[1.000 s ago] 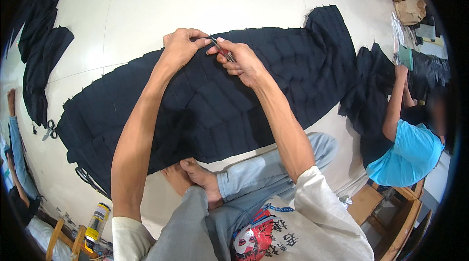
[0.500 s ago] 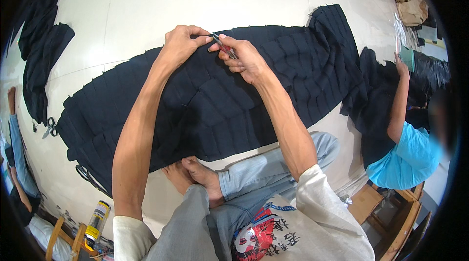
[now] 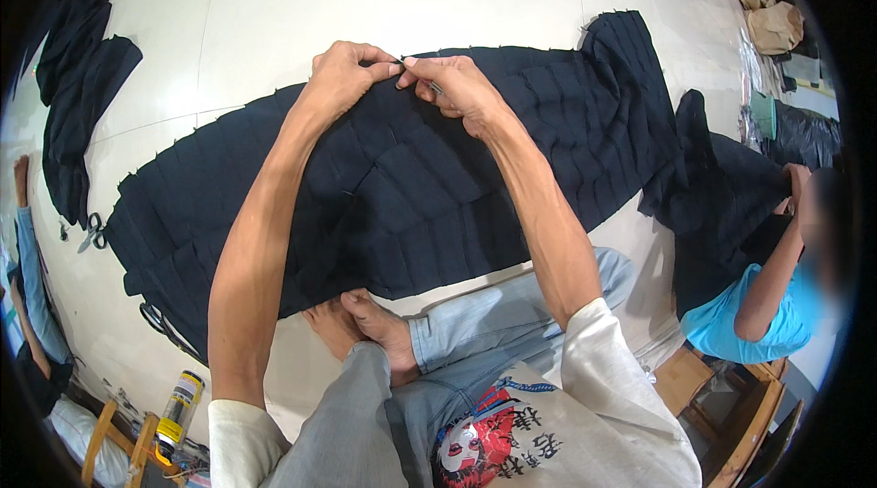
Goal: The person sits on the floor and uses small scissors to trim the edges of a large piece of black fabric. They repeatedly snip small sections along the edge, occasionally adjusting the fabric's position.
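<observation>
A long dark navy pleated cloth (image 3: 411, 186) lies spread over the pale floor in front of me. At its far edge, my left hand (image 3: 343, 81) is closed in a pinch on the fabric. Close beside it, my right hand (image 3: 459, 88) has thumb and forefinger pressed together at the same edge. A small pair of thread snips (image 3: 437, 88) is tucked in the curled fingers of that hand, mostly hidden. Whether the right fingertips also grip a thread is too small to tell.
Scissors (image 3: 95, 232) lie by the cloth's left end, with black handles (image 3: 163, 328) nearer me. More dark fabric (image 3: 78, 122) sits far left. At right, a person in a blue shirt (image 3: 749, 314) handles dark cloth. A spray can (image 3: 180, 410) stands lower left.
My right fingertips have closed together at the cloth edge, and the snips' blades, visible before, have drawn back into the hand. The person at right has pulled the raised arm in.
</observation>
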Action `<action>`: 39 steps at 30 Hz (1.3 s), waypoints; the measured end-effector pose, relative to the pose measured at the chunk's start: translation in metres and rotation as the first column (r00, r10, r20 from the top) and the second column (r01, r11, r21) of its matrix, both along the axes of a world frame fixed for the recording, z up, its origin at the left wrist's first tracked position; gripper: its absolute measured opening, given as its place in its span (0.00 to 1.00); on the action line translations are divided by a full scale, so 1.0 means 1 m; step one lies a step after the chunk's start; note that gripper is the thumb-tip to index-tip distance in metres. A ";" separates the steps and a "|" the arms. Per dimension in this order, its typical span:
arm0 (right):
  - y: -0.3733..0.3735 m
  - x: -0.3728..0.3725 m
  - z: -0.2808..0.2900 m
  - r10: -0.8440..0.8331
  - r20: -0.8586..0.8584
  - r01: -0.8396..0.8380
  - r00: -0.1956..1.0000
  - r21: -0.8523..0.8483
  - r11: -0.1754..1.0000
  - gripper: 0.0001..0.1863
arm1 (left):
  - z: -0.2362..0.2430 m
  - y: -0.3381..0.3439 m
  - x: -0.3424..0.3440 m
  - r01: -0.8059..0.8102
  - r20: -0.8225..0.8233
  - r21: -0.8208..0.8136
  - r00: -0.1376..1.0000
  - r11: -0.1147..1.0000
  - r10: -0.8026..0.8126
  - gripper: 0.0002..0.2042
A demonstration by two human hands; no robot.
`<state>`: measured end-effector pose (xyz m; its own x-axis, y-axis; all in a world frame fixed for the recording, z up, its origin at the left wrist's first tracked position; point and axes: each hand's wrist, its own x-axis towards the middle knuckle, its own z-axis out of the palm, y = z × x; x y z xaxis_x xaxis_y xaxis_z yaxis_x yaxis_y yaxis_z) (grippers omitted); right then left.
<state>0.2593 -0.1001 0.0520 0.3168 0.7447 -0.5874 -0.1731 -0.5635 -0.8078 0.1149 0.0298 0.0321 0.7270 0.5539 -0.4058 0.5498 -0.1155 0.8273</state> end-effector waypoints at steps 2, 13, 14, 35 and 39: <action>0.001 0.001 -0.003 -0.008 -0.014 0.008 1.000 0.001 1.000 0.18 | 0.002 -0.001 0.000 -0.009 -0.014 0.008 1.000 1.000 0.009 0.14; -0.027 0.002 0.002 -0.260 -0.355 0.326 0.898 0.140 0.935 0.20 | -0.001 -0.006 0.005 0.032 -0.011 0.189 0.999 0.982 -0.031 0.17; -0.033 0.006 0.004 -0.266 -0.340 0.326 0.902 0.135 0.935 0.20 | 0.001 -0.007 0.010 0.086 -0.017 0.265 0.996 0.960 -0.085 0.18; -0.030 0.031 -0.004 -0.128 -0.226 0.129 0.966 -0.013 0.992 0.21 | 0.000 -0.022 0.037 0.038 -0.013 0.212 0.999 0.976 -0.036 0.15; -0.028 0.030 -0.003 -0.115 -0.190 0.114 0.975 -0.014 0.993 0.21 | 0.004 -0.019 0.036 0.076 -0.049 0.144 0.996 0.987 -0.070 0.15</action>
<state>0.2897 -0.1278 0.0495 0.2822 0.7081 -0.6473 -0.3868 -0.5334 -0.7522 0.1514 0.0104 0.0364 0.7510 0.5556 -0.3568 0.5705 -0.2737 0.7744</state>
